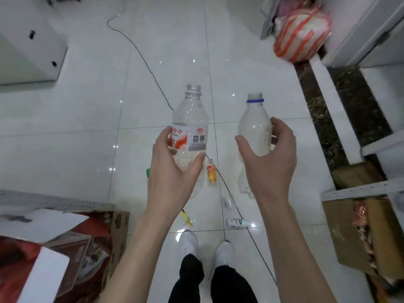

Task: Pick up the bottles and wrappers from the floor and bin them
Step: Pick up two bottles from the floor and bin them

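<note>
Already both hands were full. The left hand gripped a clear bottle with a red and white label, fingers and thumb curled round its lower half, so the open, capless neck stood well above the fingertips. The right hand held a bare bottle with a blue neck ring the same way, thumb on one side and fingers wrapped round the other. Its neck rose above them and its base hung below the palm. Both bottles were upright and off the tiled floor, apart from each other.

Below the fingers more litter lay on the tiles. A small orange bottle sat between the two wrists, and a green-capped item peeked out just past the left hand. A yellow wrapper, a clear wrapper and a small white and green bottle lay nearer the shoes. A thin cable ran across the floor among them.

The pick-up of this pair looked done, and carrying them to a bin seemed the step in hand. No bin showed plainly. A red and white striped bag, far beyond the right fingertips, might have served, though I could not tell. The next move called for finding the bin, letting go over it, and avoiding the cable underfoot.
</note>
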Motion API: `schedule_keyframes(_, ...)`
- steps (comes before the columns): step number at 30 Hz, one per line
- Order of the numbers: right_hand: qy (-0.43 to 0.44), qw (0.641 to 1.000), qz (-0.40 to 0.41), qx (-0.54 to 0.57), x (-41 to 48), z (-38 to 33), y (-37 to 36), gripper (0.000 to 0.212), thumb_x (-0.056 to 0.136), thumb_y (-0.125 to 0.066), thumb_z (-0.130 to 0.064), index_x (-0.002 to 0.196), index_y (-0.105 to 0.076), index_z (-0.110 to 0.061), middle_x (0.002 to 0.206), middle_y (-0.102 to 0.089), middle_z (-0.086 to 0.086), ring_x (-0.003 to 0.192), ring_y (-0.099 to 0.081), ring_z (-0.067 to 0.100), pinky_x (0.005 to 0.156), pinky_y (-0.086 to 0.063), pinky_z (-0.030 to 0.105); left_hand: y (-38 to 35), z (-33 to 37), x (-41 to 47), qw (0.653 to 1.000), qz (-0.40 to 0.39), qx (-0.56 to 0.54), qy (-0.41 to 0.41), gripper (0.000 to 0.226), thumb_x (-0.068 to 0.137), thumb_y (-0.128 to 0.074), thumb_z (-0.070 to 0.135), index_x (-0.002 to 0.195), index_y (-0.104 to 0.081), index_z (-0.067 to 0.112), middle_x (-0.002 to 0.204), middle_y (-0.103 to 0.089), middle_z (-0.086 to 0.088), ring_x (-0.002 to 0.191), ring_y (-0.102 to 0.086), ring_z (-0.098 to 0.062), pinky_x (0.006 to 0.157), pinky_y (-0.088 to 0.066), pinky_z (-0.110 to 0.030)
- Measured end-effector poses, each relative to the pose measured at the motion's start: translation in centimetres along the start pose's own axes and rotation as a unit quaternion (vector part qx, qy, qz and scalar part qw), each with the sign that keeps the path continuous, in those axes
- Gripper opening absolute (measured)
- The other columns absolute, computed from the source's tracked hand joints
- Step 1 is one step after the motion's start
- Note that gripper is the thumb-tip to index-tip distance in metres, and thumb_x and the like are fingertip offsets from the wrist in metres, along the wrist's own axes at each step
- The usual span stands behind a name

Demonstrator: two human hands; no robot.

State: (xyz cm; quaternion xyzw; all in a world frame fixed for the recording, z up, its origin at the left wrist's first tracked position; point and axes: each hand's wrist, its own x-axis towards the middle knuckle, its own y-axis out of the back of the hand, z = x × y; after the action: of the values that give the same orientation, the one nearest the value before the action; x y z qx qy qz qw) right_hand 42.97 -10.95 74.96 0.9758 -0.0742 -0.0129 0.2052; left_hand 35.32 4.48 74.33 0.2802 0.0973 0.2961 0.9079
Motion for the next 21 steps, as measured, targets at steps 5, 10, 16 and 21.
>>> schedule_keyframes(5, 0.025, 0.999, 0.013, 0.015, -2.9, -6.0, 6.8, 0.073, 0.081, -0.084, -0.039, 0.143, -0.048, -0.026, 0.131, -0.052, -0.011, 0.122, -0.051, 0.014, 0.104, -0.050, 0.040, 3.7, 7.7, -4.2, 0.999, 0.010, -0.022, -0.039, 0.079, 0.082, -0.076, 0.047, 0.146, -0.032, 0.033, 0.137, -0.051, 0.012, 0.111, -0.056, -0.004, 0.083, -0.045, -0.020)
schedule_keyframes(10, 0.029, 0.998, 0.025, 0.053, -6.6, -9.3, 12.3, 0.072, 0.082, -0.084, -0.036, 0.143, -0.047, -0.028, 0.134, -0.053, -0.011, 0.123, -0.052, 0.010, 0.103, -0.047, 0.029, 6.0, 11.6, -9.1, 0.997, -0.002, -0.043, -0.066, 0.081, 0.083, -0.076, 0.048, 0.147, -0.030, 0.033, 0.138, -0.050, 0.012, 0.112, -0.055, -0.002, 0.082, -0.041, -0.012)
schedule_keyframes(16, 0.026, 0.995, 0.065, 0.072, -13.1, -10.4, 17.8, 0.071, 0.082, -0.085, -0.035, 0.143, -0.048, -0.029, 0.133, -0.053, -0.013, 0.123, -0.051, 0.006, 0.102, -0.048, 0.028, 8.2, 12.5, -15.7, 0.992, -0.035, -0.067, -0.104, 0.076, 0.082, -0.077, 0.045, 0.143, -0.032, 0.037, 0.133, -0.052, 0.016, 0.110, -0.055, 0.000, 0.081, -0.041, -0.011)
schedule_keyframes(21, -0.004, 0.990, 0.135, 0.046, -19.8, -8.1, 22.0, 0.070, 0.081, -0.085, -0.039, 0.140, -0.048, -0.035, 0.131, -0.053, -0.017, 0.119, -0.052, 0.002, 0.103, -0.052, 0.036, 7.9, 11.2, -20.9, 0.980, -0.111, -0.097, -0.135, 0.075, 0.083, -0.078, 0.041, 0.143, -0.034, 0.037, 0.130, -0.053, 0.019, 0.110, -0.055, 0.001, 0.080, -0.043, -0.007)
